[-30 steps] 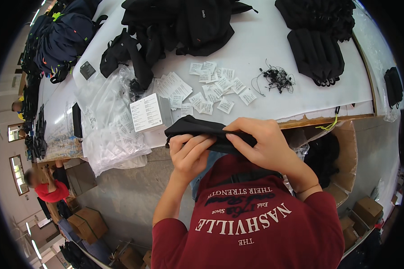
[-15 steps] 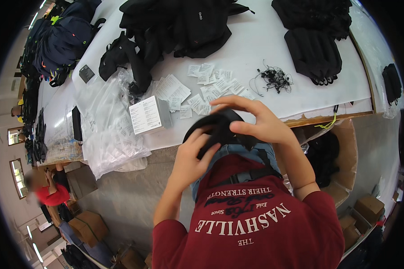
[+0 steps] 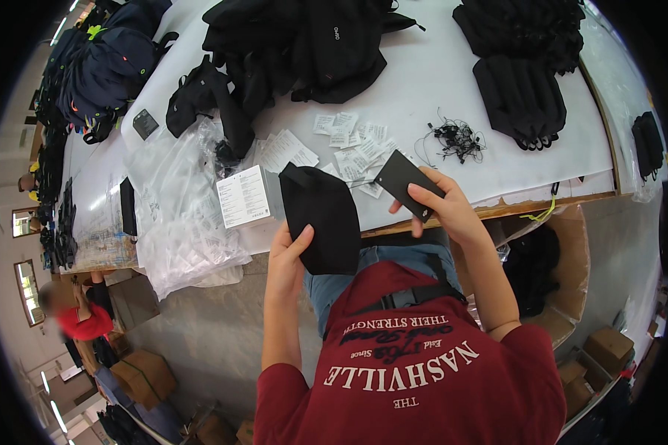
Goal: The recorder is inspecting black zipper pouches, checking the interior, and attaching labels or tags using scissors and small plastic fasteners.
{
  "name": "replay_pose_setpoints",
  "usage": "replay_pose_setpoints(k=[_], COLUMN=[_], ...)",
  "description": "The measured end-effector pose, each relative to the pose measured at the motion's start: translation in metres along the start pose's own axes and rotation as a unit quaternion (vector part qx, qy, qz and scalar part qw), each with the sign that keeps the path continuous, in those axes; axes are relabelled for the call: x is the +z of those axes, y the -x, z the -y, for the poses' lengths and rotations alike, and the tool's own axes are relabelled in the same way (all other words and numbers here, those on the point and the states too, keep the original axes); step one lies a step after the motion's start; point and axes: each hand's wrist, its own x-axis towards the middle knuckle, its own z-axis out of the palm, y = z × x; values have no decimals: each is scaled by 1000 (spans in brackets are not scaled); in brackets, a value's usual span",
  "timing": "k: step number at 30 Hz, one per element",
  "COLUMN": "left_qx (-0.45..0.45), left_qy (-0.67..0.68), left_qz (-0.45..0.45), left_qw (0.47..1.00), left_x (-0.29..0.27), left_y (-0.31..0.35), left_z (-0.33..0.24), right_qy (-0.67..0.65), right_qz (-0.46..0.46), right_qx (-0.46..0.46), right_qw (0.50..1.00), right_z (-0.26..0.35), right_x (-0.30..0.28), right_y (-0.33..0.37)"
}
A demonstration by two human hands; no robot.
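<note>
A flat black fabric pouch [image 3: 323, 215], rounded at its ends, is gripped near its lower left edge by my left hand [image 3: 286, 252], thumb on top. My right hand [image 3: 447, 211] pinches a dark card tag [image 3: 407, 182] with a small hole near one end. The two things are held apart, in front of the table's near edge. Just beyond them lie loose white printed labels [image 3: 358, 148]. Left of the pouch stands a stack of white printed cards [image 3: 243, 202], partly covered by the pouch.
Black bags [image 3: 326, 52] are heaped at the back of the white table. Tangled black cords [image 3: 459, 139] and bundled black pouches [image 3: 521, 100] lie to the right. Clear plastic [image 3: 178, 222] hangs over the front edge. A cardboard box [image 3: 571, 259] stands below right; a person in red [image 3: 89, 319] is far left.
The black pouch was bunched between both hands; now it is flat in my left hand. My right hand has come away rightward and shows the dark card tag.
</note>
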Motion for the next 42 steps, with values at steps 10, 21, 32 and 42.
replay_pose_setpoints(k=[10,21,32,42], left_qx=[-232,-137,97,267], left_qy=[-60,-181,-546,-549], left_qz=[489,568,178,208], left_qw=[839,791,813,764], left_x=[-8,31,5,38], left_y=[4,8,11,-3], left_z=[-10,-19,-31,-16], right_qy=[-452,-317,140,663], right_qz=[-106,-179,-154,88], right_qx=[-70,-98,-165,-129], right_qw=[883,926,964,732], right_z=[-5,10,16,-3], right_x=[-29,3,-22,14], right_y=[-25,-14,-11,-5])
